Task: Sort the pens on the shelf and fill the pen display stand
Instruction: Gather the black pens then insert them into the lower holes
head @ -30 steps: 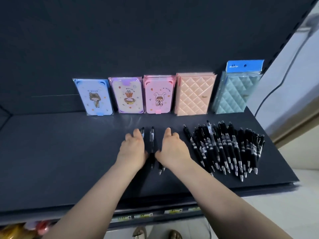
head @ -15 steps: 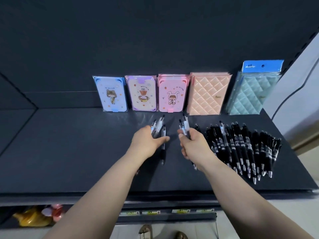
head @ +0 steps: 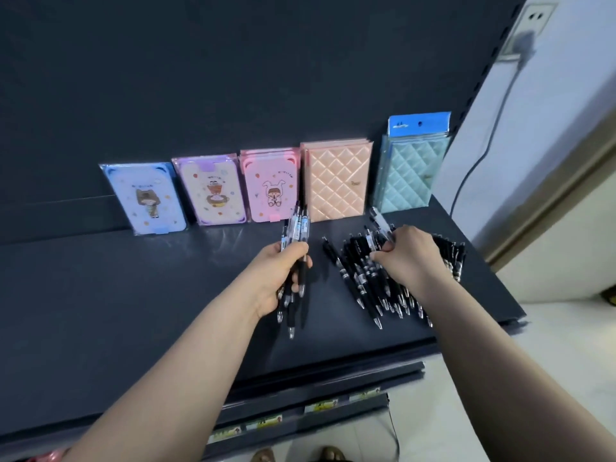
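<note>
My left hand (head: 278, 278) is closed around a bunch of several black pens (head: 296, 228), held upright above the dark shelf (head: 133, 311), tips pointing toward me. To the right, a pile of black pens (head: 360, 278) lies fanned on the shelf. My right hand (head: 408, 258) rests on top of that pile, fingers pinching one pen (head: 380, 221) whose clear end sticks up behind the hand. No pen display stand is in view.
Along the back panel lean a blue notebook (head: 146, 198), a purple one (head: 213, 191), a pink one (head: 271, 185), a quilted peach one (head: 336, 181) and a teal pack (head: 411, 168). The shelf's front edge (head: 333, 371) runs below; a wall socket (head: 530, 28) and cable are at right.
The pens my right hand held are now gathered into my left hand's bunch. My right hand has moved right onto the big pile and pinched a pen there.
</note>
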Demonstrator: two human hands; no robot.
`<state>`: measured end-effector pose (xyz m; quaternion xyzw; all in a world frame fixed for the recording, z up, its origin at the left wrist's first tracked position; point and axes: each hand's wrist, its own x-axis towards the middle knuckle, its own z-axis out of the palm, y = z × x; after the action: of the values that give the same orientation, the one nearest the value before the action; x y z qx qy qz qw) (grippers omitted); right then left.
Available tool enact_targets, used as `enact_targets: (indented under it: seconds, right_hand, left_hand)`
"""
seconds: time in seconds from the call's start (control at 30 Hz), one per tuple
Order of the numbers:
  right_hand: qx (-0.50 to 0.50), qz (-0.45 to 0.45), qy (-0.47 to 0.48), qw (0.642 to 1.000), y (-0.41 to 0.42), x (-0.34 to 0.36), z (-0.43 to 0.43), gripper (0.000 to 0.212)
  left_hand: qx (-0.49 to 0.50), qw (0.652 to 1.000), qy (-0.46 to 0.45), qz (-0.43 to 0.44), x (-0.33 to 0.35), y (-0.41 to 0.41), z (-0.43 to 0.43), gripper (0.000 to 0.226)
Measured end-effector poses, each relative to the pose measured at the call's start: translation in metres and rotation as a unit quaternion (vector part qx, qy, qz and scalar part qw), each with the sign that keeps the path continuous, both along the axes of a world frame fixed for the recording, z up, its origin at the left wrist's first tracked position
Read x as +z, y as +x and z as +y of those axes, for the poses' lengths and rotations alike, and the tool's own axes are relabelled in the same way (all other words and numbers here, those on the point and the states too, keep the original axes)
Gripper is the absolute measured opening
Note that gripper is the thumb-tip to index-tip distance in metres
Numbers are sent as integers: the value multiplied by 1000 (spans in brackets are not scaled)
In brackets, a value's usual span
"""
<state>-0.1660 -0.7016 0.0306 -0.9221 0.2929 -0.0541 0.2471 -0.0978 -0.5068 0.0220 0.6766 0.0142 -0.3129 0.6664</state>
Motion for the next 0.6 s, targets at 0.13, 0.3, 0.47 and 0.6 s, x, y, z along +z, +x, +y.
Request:
enact_targets:
  seconds: [0.13,0.3,0.47,0.6]
  right_hand:
    - [22,60,-60,996,5,-9,1,44]
    - [22,93,-64,993,10,-10,2,35]
    - [32,-5,118,992,8,5,0,25]
    - [95,-63,448,887,1,24,20,16]
  left_hand:
    - [-6,999,-37,14,-5,0,-2,15]
    - [-16,998,-49,25,-6,0,0,14]
    - [-22,989,-126,68,-3,0,5,14]
    - [-13,979,-174,105,2,-2,13,14]
